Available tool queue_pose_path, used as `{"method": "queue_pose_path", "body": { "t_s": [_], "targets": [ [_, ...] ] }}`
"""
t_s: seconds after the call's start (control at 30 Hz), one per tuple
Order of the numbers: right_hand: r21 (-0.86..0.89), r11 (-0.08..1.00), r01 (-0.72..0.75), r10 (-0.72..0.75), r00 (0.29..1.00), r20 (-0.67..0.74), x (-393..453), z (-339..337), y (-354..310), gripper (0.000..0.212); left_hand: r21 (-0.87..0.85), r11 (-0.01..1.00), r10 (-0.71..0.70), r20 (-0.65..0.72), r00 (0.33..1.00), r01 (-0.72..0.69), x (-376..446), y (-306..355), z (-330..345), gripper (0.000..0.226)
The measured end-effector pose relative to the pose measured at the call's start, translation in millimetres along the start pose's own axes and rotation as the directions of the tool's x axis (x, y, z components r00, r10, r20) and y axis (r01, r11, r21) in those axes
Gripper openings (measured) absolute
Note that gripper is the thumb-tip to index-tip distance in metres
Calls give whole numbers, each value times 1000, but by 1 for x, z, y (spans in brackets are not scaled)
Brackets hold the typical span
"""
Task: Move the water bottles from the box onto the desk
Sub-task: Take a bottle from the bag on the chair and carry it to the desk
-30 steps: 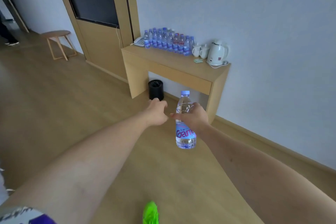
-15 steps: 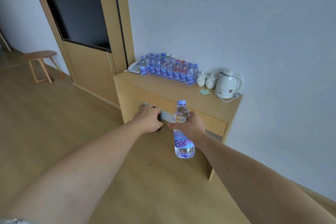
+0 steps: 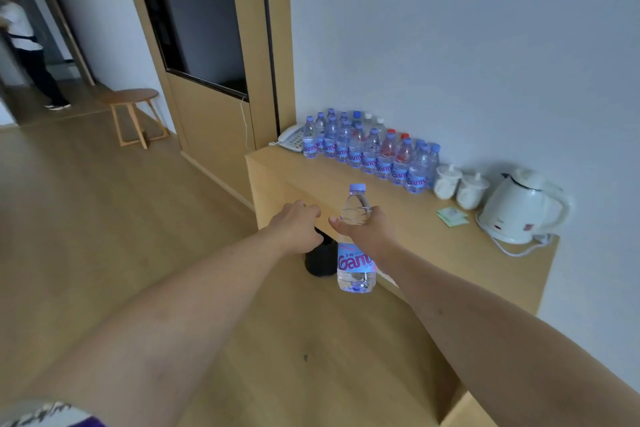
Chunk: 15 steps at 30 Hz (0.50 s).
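Observation:
My right hand [image 3: 367,232] grips an upright clear water bottle [image 3: 356,265] with a pale blue cap and a blue-and-pink label, held in the air in front of the wooden desk [image 3: 415,218]. My left hand [image 3: 294,224] hovers just left of it with loosely curled fingers and holds nothing. Several water bottles [image 3: 370,151] stand in rows at the back left of the desk against the wall. The box is out of view.
On the desk stand a white telephone [image 3: 291,139], two white lidded cups [image 3: 460,182], a white kettle [image 3: 519,210] with its cord, and green packets [image 3: 452,216]. A black bin [image 3: 320,255] sits under the desk. A wooden stool [image 3: 133,114] and a person [image 3: 26,45] are far left.
I have come closer to the desk, which now looks larger and nearer. Both hands and the bottle keep the same pose relative to each other, now level with the desk's front edge.

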State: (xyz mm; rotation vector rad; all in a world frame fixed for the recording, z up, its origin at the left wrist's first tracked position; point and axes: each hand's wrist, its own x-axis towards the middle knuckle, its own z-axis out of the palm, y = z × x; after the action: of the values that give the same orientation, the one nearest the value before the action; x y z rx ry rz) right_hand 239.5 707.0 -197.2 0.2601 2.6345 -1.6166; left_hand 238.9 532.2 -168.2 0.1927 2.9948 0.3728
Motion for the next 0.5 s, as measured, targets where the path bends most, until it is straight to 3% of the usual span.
{"method": "queue_pose_path", "body": {
  "t_s": [0.5],
  "targets": [
    [-22,998,-64,65,996,60,199,68,-44,76,-14,996,-89,38,995,90,195,-86,-15,61]
  ]
}}
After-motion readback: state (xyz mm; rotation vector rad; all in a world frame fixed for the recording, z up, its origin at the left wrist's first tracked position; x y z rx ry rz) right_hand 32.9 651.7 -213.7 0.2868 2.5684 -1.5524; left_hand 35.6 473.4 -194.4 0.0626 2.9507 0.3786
